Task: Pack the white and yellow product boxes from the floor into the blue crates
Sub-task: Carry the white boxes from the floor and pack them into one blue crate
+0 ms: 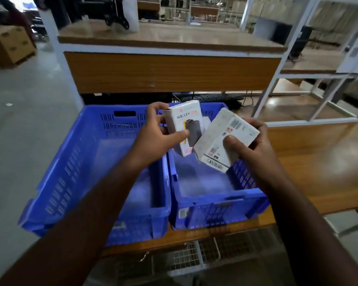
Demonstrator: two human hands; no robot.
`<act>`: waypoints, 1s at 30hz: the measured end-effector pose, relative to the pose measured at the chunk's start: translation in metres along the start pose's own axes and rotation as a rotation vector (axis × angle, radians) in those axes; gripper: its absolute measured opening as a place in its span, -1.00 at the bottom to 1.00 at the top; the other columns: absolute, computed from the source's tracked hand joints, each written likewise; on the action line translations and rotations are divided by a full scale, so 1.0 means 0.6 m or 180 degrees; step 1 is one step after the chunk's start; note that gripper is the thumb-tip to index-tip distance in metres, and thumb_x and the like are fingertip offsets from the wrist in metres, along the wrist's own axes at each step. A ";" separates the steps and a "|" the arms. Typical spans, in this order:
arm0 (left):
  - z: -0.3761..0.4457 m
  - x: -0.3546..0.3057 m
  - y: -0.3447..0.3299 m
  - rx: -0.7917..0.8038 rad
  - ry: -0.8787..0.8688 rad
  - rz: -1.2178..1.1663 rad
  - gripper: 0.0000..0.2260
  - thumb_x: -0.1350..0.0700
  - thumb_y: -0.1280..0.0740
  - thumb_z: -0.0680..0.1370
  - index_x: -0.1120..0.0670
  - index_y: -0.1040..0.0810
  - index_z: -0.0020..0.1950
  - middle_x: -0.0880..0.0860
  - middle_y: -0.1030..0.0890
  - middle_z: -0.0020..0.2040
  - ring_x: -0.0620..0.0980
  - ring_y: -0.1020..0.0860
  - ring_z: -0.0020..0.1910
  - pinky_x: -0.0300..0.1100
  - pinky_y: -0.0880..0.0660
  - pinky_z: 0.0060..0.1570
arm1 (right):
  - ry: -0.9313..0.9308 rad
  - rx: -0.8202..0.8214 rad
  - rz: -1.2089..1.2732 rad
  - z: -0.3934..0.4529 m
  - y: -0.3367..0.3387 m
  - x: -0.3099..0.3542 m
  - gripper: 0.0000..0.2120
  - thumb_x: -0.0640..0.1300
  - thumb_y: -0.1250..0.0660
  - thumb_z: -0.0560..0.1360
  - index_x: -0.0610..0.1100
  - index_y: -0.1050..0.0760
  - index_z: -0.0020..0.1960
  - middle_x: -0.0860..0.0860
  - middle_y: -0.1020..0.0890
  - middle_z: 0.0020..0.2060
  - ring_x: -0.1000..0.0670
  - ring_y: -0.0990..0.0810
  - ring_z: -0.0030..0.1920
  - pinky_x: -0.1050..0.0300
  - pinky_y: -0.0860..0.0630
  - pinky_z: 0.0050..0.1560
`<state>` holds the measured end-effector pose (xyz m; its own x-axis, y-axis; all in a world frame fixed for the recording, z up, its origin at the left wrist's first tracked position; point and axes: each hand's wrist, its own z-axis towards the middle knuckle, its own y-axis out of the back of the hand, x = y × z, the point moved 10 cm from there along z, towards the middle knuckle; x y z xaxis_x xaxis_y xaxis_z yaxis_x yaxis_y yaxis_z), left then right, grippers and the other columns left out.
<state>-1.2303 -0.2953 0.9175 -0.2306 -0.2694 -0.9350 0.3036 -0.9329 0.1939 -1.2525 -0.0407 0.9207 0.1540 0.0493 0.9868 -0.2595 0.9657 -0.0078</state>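
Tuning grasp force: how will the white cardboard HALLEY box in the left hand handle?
The white cardboard HALLEY box probably stays stiff: its edges look straight under the left hand. Likely light, since thumb and fingers alone hold it over the right blue plastic crate. The smooth printed face may slip.

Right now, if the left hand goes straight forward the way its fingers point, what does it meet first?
Probably the other box, held by the right hand. The left hand grips the HALLEY box, and the two boxes overlap in view; depth is unclear.
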 end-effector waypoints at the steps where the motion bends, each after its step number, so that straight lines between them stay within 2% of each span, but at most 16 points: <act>1: 0.022 0.010 0.005 0.0036 0.0047 0.0207 -0.36 0.05 -0.61 0.36 -0.17 -0.27 0.24 -0.04 -0.62 0.13 -0.03 -0.71 -0.02 0.10 -0.67 0.01 | -0.0014 0.0017 -0.0067 0.023 0.011 -0.001 -0.37 -0.12 -0.51 0.38 -0.06 -0.27 0.33 -0.10 -0.68 0.13 -0.07 -0.71 0.13 -0.06 -0.70 0.01; 3: 0.059 0.034 0.005 0.0180 0.0151 0.0634 -0.30 0.08 -0.63 0.35 -0.11 -0.23 0.27 -0.07 -0.57 0.14 -0.04 -0.70 -0.01 0.08 -0.67 0.00 | -0.0088 0.0117 -0.0321 0.068 0.028 -0.011 -0.35 -0.14 -0.56 0.34 -0.03 -0.26 0.29 -0.12 -0.66 0.15 -0.10 -0.73 0.10 -0.04 -0.71 -0.09; 6: 0.089 0.064 -0.019 0.0454 0.0208 0.1114 -0.16 -0.03 -0.60 0.21 -0.26 -0.22 0.36 0.04 -0.49 0.26 0.06 -0.65 0.11 0.16 -0.64 0.06 | -0.0213 0.0353 -0.0865 0.138 0.036 -0.051 -0.27 -0.25 -0.60 0.36 -0.11 -0.23 0.35 -0.09 -0.57 0.21 -0.09 -0.68 0.09 0.03 -0.70 -0.25; 7: 0.096 0.073 -0.034 0.0556 0.0194 0.1269 -0.13 -0.01 -0.59 0.22 -0.30 -0.22 0.41 0.07 -0.46 0.30 0.10 -0.62 0.17 0.16 -0.62 0.11 | -0.0216 0.0472 -0.1090 0.161 0.034 -0.070 -0.26 -0.29 -0.60 0.37 -0.13 -0.22 0.38 -0.06 -0.55 0.21 -0.05 -0.67 0.08 0.02 -0.70 -0.27; 10: 0.116 0.087 -0.080 0.0700 0.0122 0.1715 -0.19 0.12 -0.58 0.36 -0.22 -0.27 0.50 0.07 -0.37 0.30 0.10 -0.50 0.27 -0.03 -0.54 0.22 | -0.0113 0.0925 -0.2053 0.220 0.025 -0.123 -0.26 -0.20 -0.66 0.34 -0.08 -0.34 0.38 0.00 -0.59 0.13 -0.08 -0.66 0.10 -0.08 -0.70 -0.05; 13: 0.136 0.082 -0.115 0.0698 0.0024 0.1952 -0.25 0.11 -0.57 0.36 -0.15 -0.31 0.47 0.03 -0.39 0.26 0.03 -0.48 0.22 -0.20 -0.43 0.12 | -0.0003 0.1123 -0.2896 0.265 0.029 -0.164 -0.25 -0.06 -0.70 0.29 -0.07 -0.39 0.34 -0.02 -0.59 0.14 -0.07 -0.59 0.14 0.09 -0.49 0.00; 15: 0.144 0.087 -0.132 0.0751 -0.0033 0.2133 -0.27 0.09 -0.58 0.34 -0.11 -0.33 0.43 0.04 -0.42 0.28 0.05 -0.49 0.22 -0.16 -0.45 0.14 | 0.0017 0.1168 -0.3218 0.289 0.031 -0.190 -0.21 -0.05 -0.70 0.27 -0.10 -0.38 0.39 -0.08 -0.54 0.23 -0.12 -0.55 0.20 0.15 -0.37 -0.01; 18: 0.151 0.119 -0.145 0.0929 0.0125 0.2758 -0.28 0.08 -0.58 0.32 -0.05 -0.31 0.39 0.06 -0.50 0.32 0.13 -0.52 0.23 -0.05 -0.46 0.20 | -0.0073 0.1443 -0.3633 0.303 0.018 -0.237 -0.21 -0.06 -0.65 0.25 -0.05 -0.38 0.40 -0.16 -0.50 0.27 -0.20 -0.57 0.18 0.16 -0.39 -0.03; 19: 0.154 0.134 -0.148 0.0987 0.0174 0.3070 -0.29 0.06 -0.57 0.32 -0.04 -0.31 0.37 0.07 -0.53 0.29 0.15 -0.52 0.24 0.01 -0.40 0.30 | -0.0087 0.1530 -0.3755 0.303 0.012 -0.252 -0.23 -0.07 -0.63 0.26 -0.06 -0.38 0.39 -0.17 -0.49 0.27 -0.22 -0.58 0.17 0.15 -0.41 -0.04; 21: 0.160 0.163 -0.153 0.1038 0.0214 0.3597 -0.36 0.01 -0.54 0.33 0.00 -0.31 0.31 0.07 -0.58 0.20 0.16 -0.53 0.26 0.18 -0.13 0.48 | -0.0101 0.1493 -0.3817 0.307 0.000 -0.275 -0.30 -0.10 -0.60 0.30 -0.09 -0.39 0.35 -0.15 -0.50 0.24 -0.23 -0.59 0.16 0.09 -0.45 -0.05; 22: 0.163 0.174 -0.155 0.1024 0.0224 0.3756 -0.40 -0.01 -0.52 0.34 0.00 -0.30 0.26 0.06 -0.58 0.16 0.15 -0.54 0.26 0.23 -0.02 0.50 | -0.0129 0.1440 -0.3766 0.310 -0.006 -0.284 -0.36 -0.11 -0.58 0.31 -0.09 -0.39 0.31 -0.13 -0.52 0.22 -0.23 -0.61 0.14 0.07 -0.47 -0.06; 24: 0.171 0.197 -0.159 0.0993 0.0294 0.3908 -0.47 0.01 -0.48 0.36 -0.01 -0.29 0.20 0.05 -0.59 0.09 0.14 -0.54 0.23 0.29 0.07 0.49 | -0.0158 0.1405 -0.3633 0.318 -0.021 -0.303 -0.41 -0.12 -0.55 0.32 -0.08 -0.37 0.26 -0.12 -0.56 0.23 -0.21 -0.62 0.12 0.04 -0.53 -0.04; 27: 0.178 0.229 -0.159 0.0900 0.0352 0.4453 -0.49 0.03 -0.48 0.37 0.00 -0.35 0.25 0.09 -0.55 0.14 0.17 -0.46 0.27 0.33 0.01 0.49 | -0.0256 0.1413 -0.3554 0.326 -0.037 -0.327 -0.39 -0.14 -0.50 0.40 -0.10 -0.34 0.38 -0.15 -0.49 0.33 -0.23 -0.54 0.26 0.03 -0.49 0.10; 30: 0.181 0.235 -0.162 0.0671 0.0081 0.5114 -0.58 0.14 -0.42 0.38 0.08 -0.48 0.22 0.18 -0.54 0.16 0.24 -0.44 0.24 0.37 -0.09 0.49 | -0.0179 0.1322 -0.3471 0.331 -0.047 -0.336 -0.41 -0.15 -0.46 0.43 -0.09 -0.36 0.42 -0.20 -0.45 0.38 -0.25 -0.49 0.32 -0.03 -0.49 0.24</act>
<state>-1.3931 -0.2684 0.7990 0.1981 -0.9456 0.2579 0.0776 0.2774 0.9576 -1.4653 -0.1284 0.7539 0.4480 -0.7760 0.4439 -0.3093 0.3314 0.8914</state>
